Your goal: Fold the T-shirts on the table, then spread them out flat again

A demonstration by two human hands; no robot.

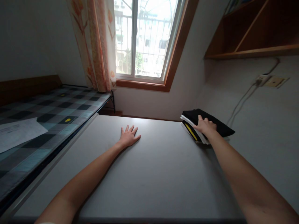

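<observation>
My left hand (128, 137) lies palm down on the white tabletop (154, 180), its fingers spread and nothing in it. Over at the far right corner of the table, my right hand (206, 127) is on a stack of flat, folded-looking layers (195, 116). The top layer is black and broad; white and yellow edges show below it on the left side. My fingers are bent over the top and the thumb is by the left edge. Whether the layers are cloth or folders I cannot tell for sure.
Left of the table stands a bed with a checked mattress (81, 107), papers (21, 132) lying on it. Behind are a floral curtain (98, 46) and a barred window (149, 40). A wooden shelf (252, 51) and a wall socket with a cord (261, 80) are at right.
</observation>
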